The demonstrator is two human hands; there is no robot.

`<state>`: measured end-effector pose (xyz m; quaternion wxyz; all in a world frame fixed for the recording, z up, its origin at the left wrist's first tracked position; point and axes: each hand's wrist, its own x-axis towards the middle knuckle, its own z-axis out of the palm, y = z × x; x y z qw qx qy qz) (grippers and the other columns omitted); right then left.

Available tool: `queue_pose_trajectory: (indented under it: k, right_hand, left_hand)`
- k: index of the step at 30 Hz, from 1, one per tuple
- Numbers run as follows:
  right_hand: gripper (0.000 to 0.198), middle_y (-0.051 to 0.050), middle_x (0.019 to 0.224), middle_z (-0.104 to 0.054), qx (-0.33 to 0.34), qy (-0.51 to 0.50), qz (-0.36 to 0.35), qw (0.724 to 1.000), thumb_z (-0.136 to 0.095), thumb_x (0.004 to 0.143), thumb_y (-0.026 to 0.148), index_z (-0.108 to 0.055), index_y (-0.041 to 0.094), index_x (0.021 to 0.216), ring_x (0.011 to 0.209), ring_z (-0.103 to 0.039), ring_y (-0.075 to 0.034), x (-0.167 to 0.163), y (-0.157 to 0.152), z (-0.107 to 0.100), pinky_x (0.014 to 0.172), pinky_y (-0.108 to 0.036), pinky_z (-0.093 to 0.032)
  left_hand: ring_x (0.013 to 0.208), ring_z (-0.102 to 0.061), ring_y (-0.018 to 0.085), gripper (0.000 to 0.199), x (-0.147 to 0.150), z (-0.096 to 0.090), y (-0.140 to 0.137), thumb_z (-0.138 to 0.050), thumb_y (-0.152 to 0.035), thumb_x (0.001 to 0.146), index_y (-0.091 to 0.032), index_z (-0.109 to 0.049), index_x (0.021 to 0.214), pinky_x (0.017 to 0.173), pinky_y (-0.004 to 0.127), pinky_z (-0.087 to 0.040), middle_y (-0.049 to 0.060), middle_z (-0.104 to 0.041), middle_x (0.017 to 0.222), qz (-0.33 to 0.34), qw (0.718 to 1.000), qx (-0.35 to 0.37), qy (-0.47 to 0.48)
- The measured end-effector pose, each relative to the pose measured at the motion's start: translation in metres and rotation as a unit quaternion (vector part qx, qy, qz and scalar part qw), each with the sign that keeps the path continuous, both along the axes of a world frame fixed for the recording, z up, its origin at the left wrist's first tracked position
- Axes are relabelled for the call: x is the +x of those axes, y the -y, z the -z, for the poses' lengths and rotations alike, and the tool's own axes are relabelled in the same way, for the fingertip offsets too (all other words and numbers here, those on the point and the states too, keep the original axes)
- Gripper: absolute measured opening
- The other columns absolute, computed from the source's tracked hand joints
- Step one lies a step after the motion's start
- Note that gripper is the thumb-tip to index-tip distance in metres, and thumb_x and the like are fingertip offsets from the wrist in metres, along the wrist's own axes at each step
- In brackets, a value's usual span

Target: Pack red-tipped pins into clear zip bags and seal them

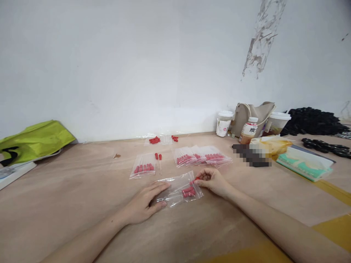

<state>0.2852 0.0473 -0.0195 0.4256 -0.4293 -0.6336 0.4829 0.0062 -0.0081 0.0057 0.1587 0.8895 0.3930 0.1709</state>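
Observation:
A clear zip bag (175,185) lies on the table in front of me, with several droppers (188,191) inside; their red bulbs are at its right end and their thin clear tubes point left. My left hand (144,201) rests at the left end of this bag, fingers stretched out and thumb apart. At the bag's right end, my right hand (212,181) pinches the red bulb of one dropper (196,179), whose tube reaches into the bag. Just beyond, two loose droppers (158,157) lie beside a filled bag (143,167).
More filled bags (203,155) overlap at the right. Red bulbs (155,140) lie in plastic near the wall. A paper cup (225,122), a bottle (249,129), a handbag (238,115) and a tissue pack (304,162) stand right; a yellow-green bag (38,140) lies left.

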Motion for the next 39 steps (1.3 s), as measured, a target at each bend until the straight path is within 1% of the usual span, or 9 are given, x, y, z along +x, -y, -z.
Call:
queue_pose_trajectory:
  k: [6, 14, 20, 24, 30, 32, 34, 37, 39]
  right_hand:
    - [0.031, 0.002, 0.056, -0.058, 0.021, 0.034, 0.041, 0.998, -0.073, 0.051, 0.038, -0.058, 0.015, 0.066, 0.048, -0.046, -0.007, -0.008, -0.003, 0.004, 0.047, -0.021, -0.036]
    - [0.031, 0.000, 0.066, -0.061, -0.002, 0.003, 0.013, 1.000, -0.069, 0.058, 0.037, -0.054, 0.016, 0.075, 0.059, -0.056, -0.012, -0.018, 0.005, 0.005, 0.053, -0.022, -0.042]
    - [0.029, 0.003, 0.060, -0.060, -0.073, 0.003, -0.041, 0.996, -0.059, 0.066, 0.041, -0.050, 0.017, 0.081, 0.037, -0.040, -0.004, -0.005, 0.005, -0.004, 0.039, -0.018, -0.029]
    - [0.020, -0.001, 0.063, -0.060, 0.059, 0.075, 0.013, 0.995, -0.058, 0.067, 0.034, -0.053, 0.016, 0.071, 0.056, -0.053, -0.010, -0.001, -0.003, -0.015, 0.052, -0.020, -0.039]
    - [0.005, -0.001, 0.064, -0.061, 0.230, 0.244, 0.028, 0.942, -0.054, 0.067, 0.017, -0.058, 0.016, 0.066, 0.060, -0.053, -0.011, -0.047, -0.032, -0.043, 0.057, -0.021, -0.038]
    - [0.005, -0.002, 0.064, -0.062, 0.215, 0.269, 0.037, 0.938, -0.055, 0.065, 0.013, -0.059, 0.015, 0.064, 0.061, -0.054, -0.011, -0.074, -0.048, -0.048, 0.060, -0.021, -0.038]
    - [0.003, -0.004, 0.063, -0.062, 0.121, 0.247, 0.052, 0.960, -0.058, 0.066, 0.014, -0.060, 0.013, 0.064, 0.064, -0.055, -0.013, -0.101, -0.065, -0.048, 0.062, -0.022, -0.039]
    - [0.024, -0.007, 0.056, -0.059, 0.059, 0.232, 0.051, 0.970, -0.057, 0.074, 0.026, -0.058, 0.008, 0.058, 0.062, -0.056, -0.016, -0.135, -0.088, -0.040, 0.060, -0.026, -0.042]
    - [0.031, -0.008, 0.065, -0.060, 0.041, 0.204, 0.055, 0.977, -0.054, 0.078, 0.033, -0.060, 0.005, 0.069, 0.067, -0.057, -0.019, -0.149, -0.098, -0.032, 0.062, -0.030, -0.045]
  left_hand:
    - [0.122, -0.036, 0.021, 0.048, 0.000, 0.000, 0.000, -0.043, -0.040, 0.086, -0.029, -0.032, 0.131, 0.101, 0.041, -0.031, 0.002, -0.039, 0.133, -0.004, 1.000, 0.001, -0.021]
    - [0.120, -0.037, 0.021, 0.047, 0.000, 0.002, -0.001, -0.044, -0.039, 0.086, -0.028, -0.033, 0.131, 0.101, 0.040, -0.031, 0.002, -0.041, 0.132, 0.003, 1.000, 0.007, -0.005]
    - [0.122, -0.036, 0.021, 0.041, 0.001, -0.001, 0.000, -0.041, -0.038, 0.087, -0.029, -0.040, 0.127, 0.101, 0.040, -0.031, 0.002, -0.040, 0.133, 0.015, 1.000, 0.004, -0.017]
    - [0.123, -0.035, 0.021, 0.039, -0.001, 0.000, -0.001, -0.041, -0.038, 0.087, -0.031, -0.042, 0.125, 0.102, 0.041, -0.029, 0.001, -0.038, 0.134, 0.017, 1.000, -0.008, -0.019]
    - [0.123, -0.033, 0.022, 0.038, -0.001, 0.001, -0.002, -0.041, -0.037, 0.087, -0.031, -0.042, 0.125, 0.103, 0.042, -0.028, 0.000, -0.037, 0.135, 0.018, 1.000, -0.005, -0.022]
    - [0.123, -0.033, 0.022, 0.038, 0.000, 0.000, -0.001, -0.041, -0.037, 0.088, -0.031, -0.042, 0.125, 0.102, 0.042, -0.028, 0.001, -0.037, 0.135, 0.019, 1.000, -0.001, -0.024]
    - [0.123, -0.033, 0.022, 0.039, 0.000, 0.000, -0.001, -0.041, -0.037, 0.088, -0.030, -0.042, 0.126, 0.102, 0.042, -0.028, 0.001, -0.037, 0.135, 0.019, 1.000, -0.001, -0.024]
    - [0.123, -0.033, 0.021, 0.039, 0.000, 0.000, -0.001, -0.041, -0.037, 0.087, -0.030, -0.042, 0.126, 0.102, 0.041, -0.029, 0.001, -0.037, 0.135, 0.022, 1.000, -0.002, -0.020]
    - [0.123, -0.034, 0.021, 0.039, 0.000, 0.001, -0.001, -0.041, -0.036, 0.087, -0.029, -0.042, 0.125, 0.102, 0.040, -0.029, 0.001, -0.038, 0.135, 0.026, 1.000, -0.001, -0.015]
